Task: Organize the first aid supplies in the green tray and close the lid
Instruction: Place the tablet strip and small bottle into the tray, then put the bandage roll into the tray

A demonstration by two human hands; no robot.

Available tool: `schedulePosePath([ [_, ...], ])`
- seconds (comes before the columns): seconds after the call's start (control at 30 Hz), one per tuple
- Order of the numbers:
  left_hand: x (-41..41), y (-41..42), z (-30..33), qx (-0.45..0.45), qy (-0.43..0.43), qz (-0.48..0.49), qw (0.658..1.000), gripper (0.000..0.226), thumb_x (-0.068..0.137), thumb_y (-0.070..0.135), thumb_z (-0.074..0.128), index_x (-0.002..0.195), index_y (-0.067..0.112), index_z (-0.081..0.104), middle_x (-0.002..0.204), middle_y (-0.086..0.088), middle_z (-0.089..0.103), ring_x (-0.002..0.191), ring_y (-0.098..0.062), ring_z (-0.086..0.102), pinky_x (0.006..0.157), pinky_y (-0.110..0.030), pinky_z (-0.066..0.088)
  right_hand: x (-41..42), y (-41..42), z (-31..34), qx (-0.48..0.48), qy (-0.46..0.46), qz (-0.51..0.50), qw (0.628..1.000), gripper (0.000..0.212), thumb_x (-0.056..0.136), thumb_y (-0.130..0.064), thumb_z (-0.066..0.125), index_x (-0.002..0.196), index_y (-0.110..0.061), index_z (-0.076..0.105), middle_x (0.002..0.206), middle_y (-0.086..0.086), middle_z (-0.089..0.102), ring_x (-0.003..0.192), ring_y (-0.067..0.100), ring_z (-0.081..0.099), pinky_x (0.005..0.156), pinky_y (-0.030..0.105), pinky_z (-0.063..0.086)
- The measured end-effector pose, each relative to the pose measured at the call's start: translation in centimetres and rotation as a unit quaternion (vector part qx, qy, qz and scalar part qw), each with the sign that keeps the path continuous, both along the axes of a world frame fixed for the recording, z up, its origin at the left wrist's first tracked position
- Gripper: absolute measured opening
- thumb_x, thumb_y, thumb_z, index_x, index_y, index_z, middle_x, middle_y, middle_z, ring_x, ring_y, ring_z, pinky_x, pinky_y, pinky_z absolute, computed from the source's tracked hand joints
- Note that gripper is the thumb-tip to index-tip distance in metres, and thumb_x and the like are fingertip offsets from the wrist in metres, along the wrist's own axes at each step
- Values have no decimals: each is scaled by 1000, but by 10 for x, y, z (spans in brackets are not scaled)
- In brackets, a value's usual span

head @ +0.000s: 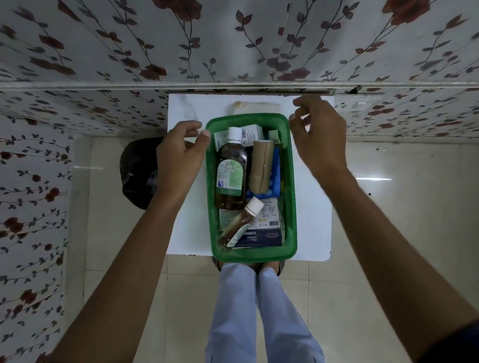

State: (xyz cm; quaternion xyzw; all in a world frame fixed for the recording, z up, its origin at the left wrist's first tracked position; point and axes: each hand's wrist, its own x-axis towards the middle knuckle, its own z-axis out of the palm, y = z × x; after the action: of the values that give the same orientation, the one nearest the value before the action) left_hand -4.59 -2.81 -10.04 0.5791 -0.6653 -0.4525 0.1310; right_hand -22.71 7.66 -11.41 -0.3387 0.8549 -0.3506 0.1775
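Observation:
The green tray (293,212) stands on a small white table (313,211). A large brown bottle (231,175) with a white cap lies in it, with a tan bandage roll (261,166) to its right. A small brown bottle (241,220) lies slantwise on a dressings box (266,236) at the near end. Small cartons (252,131) sit at the far end. My left hand (178,160) hovers at the tray's far left corner, thumb by the rim, fingers apart. My right hand (319,135) is at the far right corner, fingers curled and empty. No lid is clearly visible.
A pale flat object (257,106) lies on the table behind the tray, against the flowered wall (241,41). A black bag (138,172) sits on the tiled floor left of the table. My legs (253,308) stand at the table's near edge.

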Motion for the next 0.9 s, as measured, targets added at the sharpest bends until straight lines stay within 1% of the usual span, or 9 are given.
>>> schedulePosePath([
  [0.07,-4,-4,3,29,5,-22,999,28,86,32,58,112,20,61,102,1,64,85,-7,59,82,-37,53,-24,-17,-17,21,-23,62,998,24,87,-12,56,109,-7,64,102,12,70,88,20,63,75,9,38],
  [0.2,-8,-13,6,59,37,-11,998,17,88,26,56,103,23,63,88,9,64,83,-10,59,86,-43,52,-47,-42,-46,80,25,237,968,30,85,-7,60,113,-1,61,115,22,64,101,34,61,87,30,43],
  [0.3,-7,-11,3,60,30,-50,997,28,90,22,54,116,20,62,105,2,66,96,-11,60,92,-40,52,-47,-51,-62,132,81,292,944,40,82,-11,63,121,-3,56,121,25,58,109,39,54,92,42,45],
  [0.43,-6,-7,-2,43,33,-46,997,35,91,14,51,125,16,57,123,-7,64,106,-10,59,100,-39,48,-43,-55,-61,132,77,233,960,23,79,-7,63,101,0,66,99,27,66,92,40,60,78,37,47],
  [0.6,-8,-8,-4,28,35,-49,998,35,91,10,51,125,12,57,124,-9,64,105,-8,58,100,-31,46,-32,-22,-2,70,-8,11,997,32,79,-22,68,106,-7,63,102,13,69,82,20,55,67,22,37],
  [0.73,-6,-5,-7,8,20,-46,999,33,91,14,50,124,16,58,122,-7,65,105,-8,59,98,-26,46,3,15,52,31,-103,-47,993,34,83,-28,63,113,-14,51,95,-2,63,68,5,57,51,0,40],
  [0.8,-6,-3,-8,-1,21,-38,999,33,91,15,51,123,16,59,120,-8,66,104,-10,60,98,-27,46,27,28,65,61,-185,-51,979,38,84,-28,63,116,-20,44,93,-2,62,68,6,62,51,8,48],
  [0.87,-6,-2,-8,-10,25,-32,999,32,91,15,51,123,15,59,119,-8,67,102,-9,60,96,-25,45,51,40,68,106,-159,-36,981,41,84,-27,62,119,-22,40,90,4,65,71,20,65,58,32,57],
  [0.9,-6,0,-9,-13,24,-31,999,33,92,16,50,123,15,58,117,-6,67,99,-9,59,93,-23,45,60,46,65,132,-116,-20,984,41,85,-28,61,120,-22,40,91,7,67,73,26,65,62,37,55],
])
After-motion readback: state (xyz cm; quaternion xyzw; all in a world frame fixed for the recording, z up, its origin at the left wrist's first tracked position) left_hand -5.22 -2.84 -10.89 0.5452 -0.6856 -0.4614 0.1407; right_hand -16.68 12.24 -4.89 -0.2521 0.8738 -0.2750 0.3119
